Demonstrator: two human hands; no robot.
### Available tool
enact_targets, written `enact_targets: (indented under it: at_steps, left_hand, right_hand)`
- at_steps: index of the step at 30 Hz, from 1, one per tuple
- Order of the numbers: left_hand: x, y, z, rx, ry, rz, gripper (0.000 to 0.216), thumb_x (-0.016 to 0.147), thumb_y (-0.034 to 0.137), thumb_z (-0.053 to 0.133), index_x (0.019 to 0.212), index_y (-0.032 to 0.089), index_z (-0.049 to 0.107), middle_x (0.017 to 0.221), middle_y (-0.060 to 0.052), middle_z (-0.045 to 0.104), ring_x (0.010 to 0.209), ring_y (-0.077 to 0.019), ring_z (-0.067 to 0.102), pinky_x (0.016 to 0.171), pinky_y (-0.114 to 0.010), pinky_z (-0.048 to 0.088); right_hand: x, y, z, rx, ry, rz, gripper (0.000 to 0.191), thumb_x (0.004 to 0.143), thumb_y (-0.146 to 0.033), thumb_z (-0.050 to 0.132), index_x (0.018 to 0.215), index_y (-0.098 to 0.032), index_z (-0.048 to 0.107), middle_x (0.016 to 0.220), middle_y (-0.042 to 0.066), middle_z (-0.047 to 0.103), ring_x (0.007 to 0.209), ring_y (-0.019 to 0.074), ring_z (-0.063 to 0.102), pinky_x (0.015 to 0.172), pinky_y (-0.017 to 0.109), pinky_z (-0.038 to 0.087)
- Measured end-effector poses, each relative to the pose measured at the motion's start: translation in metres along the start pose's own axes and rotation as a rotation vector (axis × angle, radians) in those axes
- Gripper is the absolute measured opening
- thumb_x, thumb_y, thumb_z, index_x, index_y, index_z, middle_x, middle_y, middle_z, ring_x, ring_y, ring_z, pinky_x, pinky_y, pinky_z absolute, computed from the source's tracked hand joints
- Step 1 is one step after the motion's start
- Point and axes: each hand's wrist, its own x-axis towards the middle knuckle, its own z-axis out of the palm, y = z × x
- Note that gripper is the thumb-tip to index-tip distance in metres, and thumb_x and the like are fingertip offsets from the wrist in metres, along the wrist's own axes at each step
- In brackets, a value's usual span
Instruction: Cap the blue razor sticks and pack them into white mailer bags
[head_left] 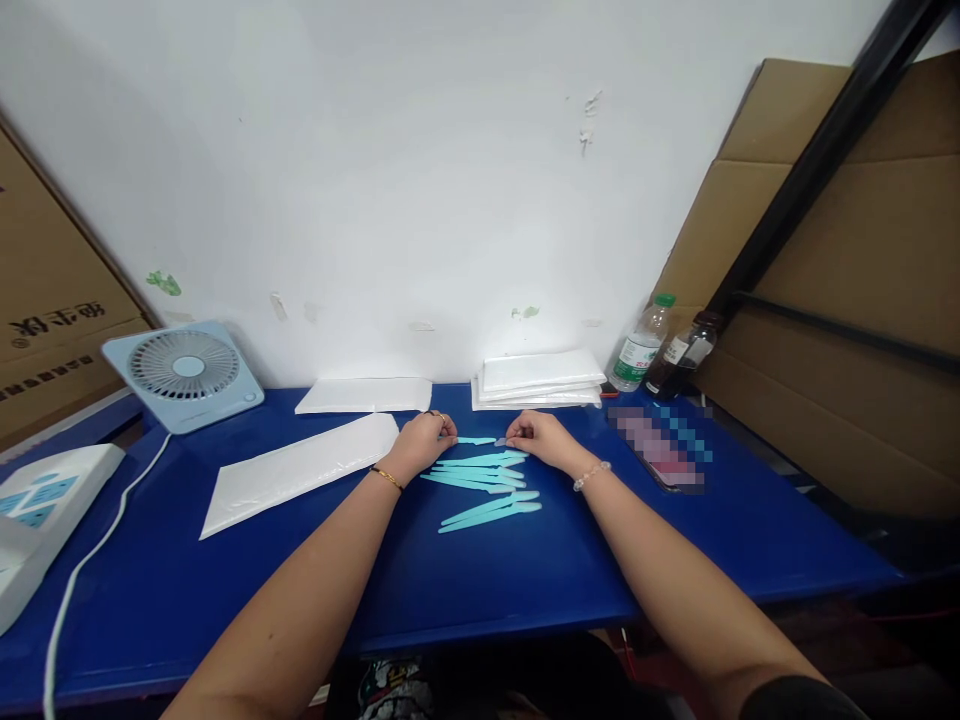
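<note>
A slim teal eyebrow razor (476, 440) lies level between my hands at the far end of the group. My left hand (429, 440) pinches its left end between thumb and fingers. At the other end my right hand (534, 438) has its fingertips closed on a small translucent cap (501, 441); whether the cap touches the razor I cannot tell. Just nearer to me several like teal razors (480, 478) lie fanned out, some overlapping. Closer still, two more razors (491, 512) rest side by side, their pale ends pointing right.
White padded envelopes lie left (300, 470), at the back (364, 394) and stacked right (536, 380). A fan (187, 370), a white device (45, 510) and a cable stand left. Two bottles (641, 345) and a blurred phone (660, 450) are right. Blue table (495, 590) meets the wall.
</note>
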Motion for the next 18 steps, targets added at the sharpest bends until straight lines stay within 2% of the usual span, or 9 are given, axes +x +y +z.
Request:
enact_targets:
  at_steps: [7, 10, 12, 14, 15, 17, 18]
  left_hand:
    - [0.001, 0.007, 0.005, -0.152, -0.052, 0.048, 0.013, 0.077, 0.029, 0.056, 0.079, 0.019, 0.065, 0.079, -0.002, 0.064, 0.072, -0.0159, 0.059, 0.064, -0.025, 0.044]
    - [0.000, 0.011, 0.007, -0.193, -0.080, 0.045, 0.015, 0.078, 0.030, 0.056, 0.080, 0.018, 0.065, 0.078, -0.003, 0.065, 0.071, -0.0163, 0.060, 0.065, -0.026, 0.045]
    - [-0.001, 0.014, 0.007, -0.196, -0.096, 0.043, 0.019, 0.079, 0.034, 0.055, 0.082, 0.018, 0.065, 0.079, -0.004, 0.066, 0.073, -0.0172, 0.060, 0.067, -0.027, 0.045]
    - [-0.004, 0.017, 0.003, -0.174, -0.091, 0.066, 0.030, 0.080, 0.042, 0.054, 0.091, 0.016, 0.065, 0.089, -0.007, 0.066, 0.082, -0.0193, 0.061, 0.074, -0.029, 0.046]
    - [-0.007, 0.019, 0.001, -0.150, -0.093, 0.082, 0.039, 0.080, 0.047, 0.054, 0.099, 0.015, 0.064, 0.098, -0.009, 0.065, 0.090, -0.0213, 0.060, 0.079, -0.031, 0.046]
    - [-0.013, 0.025, -0.005, -0.080, -0.146, 0.118, 0.061, 0.074, 0.058, 0.058, 0.117, 0.014, 0.057, 0.116, -0.014, 0.058, 0.108, -0.0267, 0.053, 0.089, -0.035, 0.044]
    - [-0.017, 0.029, -0.008, -0.034, -0.191, 0.134, 0.073, 0.068, 0.062, 0.061, 0.123, 0.015, 0.053, 0.123, -0.014, 0.054, 0.114, -0.0294, 0.049, 0.093, -0.038, 0.042]
  right_hand:
    - [0.004, -0.009, 0.013, -0.005, -0.002, -0.029, 0.015, 0.077, -0.030, 0.064, 0.081, -0.017, 0.070, 0.078, 0.002, 0.062, 0.065, 0.0114, 0.054, 0.062, 0.023, 0.043]
    - [0.002, -0.014, 0.010, 0.010, -0.044, -0.007, 0.017, 0.079, -0.032, 0.063, 0.082, -0.016, 0.069, 0.078, 0.003, 0.063, 0.065, 0.0120, 0.055, 0.061, 0.024, 0.044]
    - [-0.003, -0.019, 0.004, -0.025, -0.058, -0.028, 0.021, 0.080, -0.035, 0.062, 0.086, -0.016, 0.069, 0.084, 0.005, 0.064, 0.073, 0.0146, 0.058, 0.067, 0.026, 0.046]
    - [-0.010, -0.028, -0.003, -0.084, -0.097, -0.106, 0.035, 0.077, -0.042, 0.065, 0.103, -0.018, 0.067, 0.102, 0.008, 0.062, 0.094, 0.0205, 0.057, 0.081, 0.032, 0.046]
    - [-0.015, -0.033, -0.006, -0.114, -0.139, -0.154, 0.051, 0.073, -0.046, 0.068, 0.116, -0.020, 0.062, 0.115, 0.010, 0.058, 0.106, 0.0239, 0.053, 0.089, 0.036, 0.043]
    - [-0.024, -0.043, -0.010, -0.168, -0.267, -0.221, 0.084, 0.064, -0.051, 0.073, 0.137, -0.022, 0.042, 0.134, 0.012, 0.045, 0.122, 0.0290, 0.041, 0.098, 0.042, 0.036]
    - [-0.028, -0.048, -0.011, -0.196, -0.319, -0.233, 0.093, 0.062, -0.051, 0.075, 0.141, -0.022, 0.036, 0.136, 0.012, 0.042, 0.124, 0.0302, 0.038, 0.099, 0.044, 0.035]
